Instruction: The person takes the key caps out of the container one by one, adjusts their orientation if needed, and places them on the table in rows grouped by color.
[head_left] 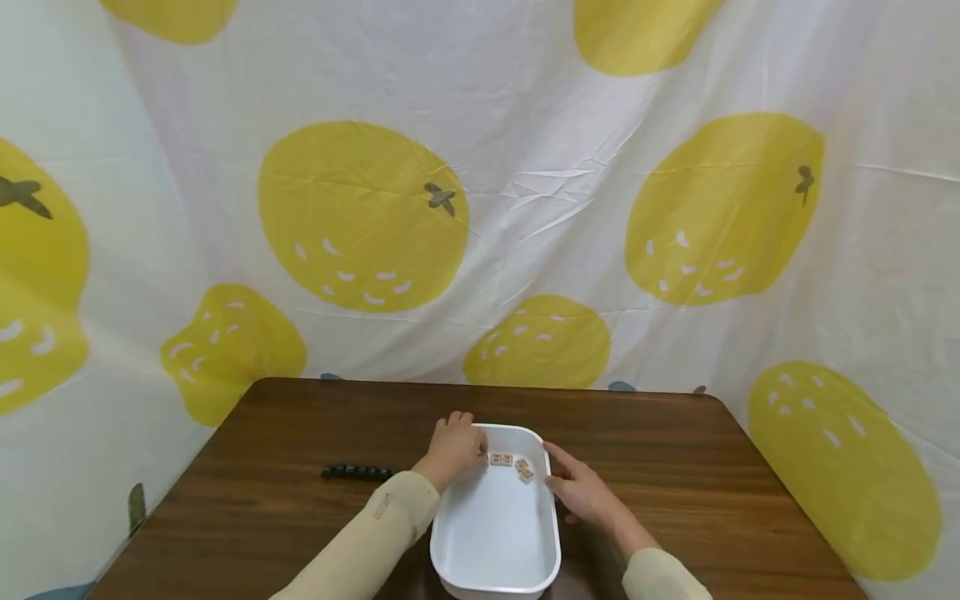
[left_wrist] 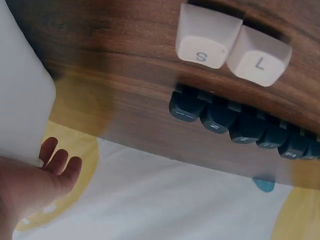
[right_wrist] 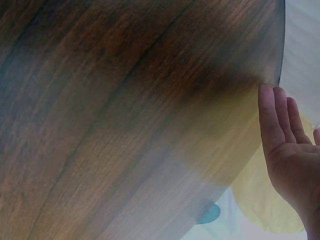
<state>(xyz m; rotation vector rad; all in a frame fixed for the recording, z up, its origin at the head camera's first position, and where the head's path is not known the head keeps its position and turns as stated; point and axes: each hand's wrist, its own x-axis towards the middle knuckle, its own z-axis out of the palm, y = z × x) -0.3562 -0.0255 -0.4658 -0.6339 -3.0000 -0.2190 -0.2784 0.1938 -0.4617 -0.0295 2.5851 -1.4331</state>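
A deep white rectangular tray (head_left: 495, 533) stands on the table between both hands. My left hand (head_left: 457, 446) reaches over its far left corner, thumb side inside and other fingers beyond the rim. In the left wrist view, three loosely bent fingers (left_wrist: 59, 165) show past the tray wall. Two small tan tiles (head_left: 501, 459) lie side by side right at the left fingertips; I cannot tell whether the hand pinches another. More tan tiles (head_left: 525, 471) sit askew nearer the right wall. My right hand (head_left: 585, 492) rests on the right rim, thumb over the edge and fingers extended outside.
A row of several black keycaps (head_left: 356, 472) lies on the brown wooden table (head_left: 660, 467), left of the tray. Two white keycaps (left_wrist: 232, 45), marked S and L, lie beside that row. A white curtain (head_left: 525, 208) with yellow fruit hangs behind the table.
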